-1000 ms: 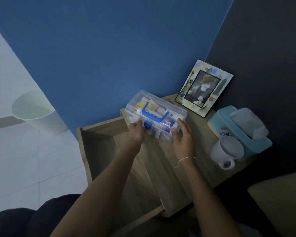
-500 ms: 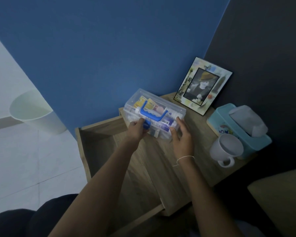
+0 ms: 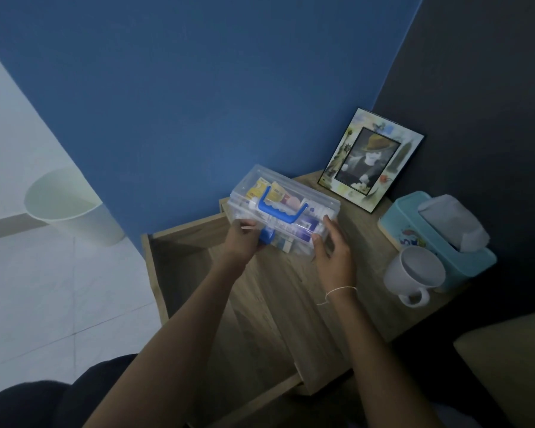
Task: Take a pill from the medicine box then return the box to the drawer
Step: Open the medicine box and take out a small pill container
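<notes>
A clear plastic medicine box (image 3: 286, 200) with a blue handle and a blue front latch rests on the wooden nightstand (image 3: 294, 291), lid closed, packets showing inside. My left hand (image 3: 243, 239) grips its front left side with the thumb at the latch. The box's front right corner is held by my right hand (image 3: 331, 251), fingers curled against the wall. The open wooden drawer (image 3: 179, 251) juts out to the left of the nightstand, its inside dark.
A picture frame (image 3: 369, 160) leans in the corner behind the box. A teal tissue box (image 3: 436, 233) and a white mug (image 3: 414, 274) stand at the nightstand's right. A white bin (image 3: 71, 206) is on the tiled floor at left.
My left thumb has shifted onto the box's front by the blue latch; the right hand stays at the right corner. The box has not visibly moved.
</notes>
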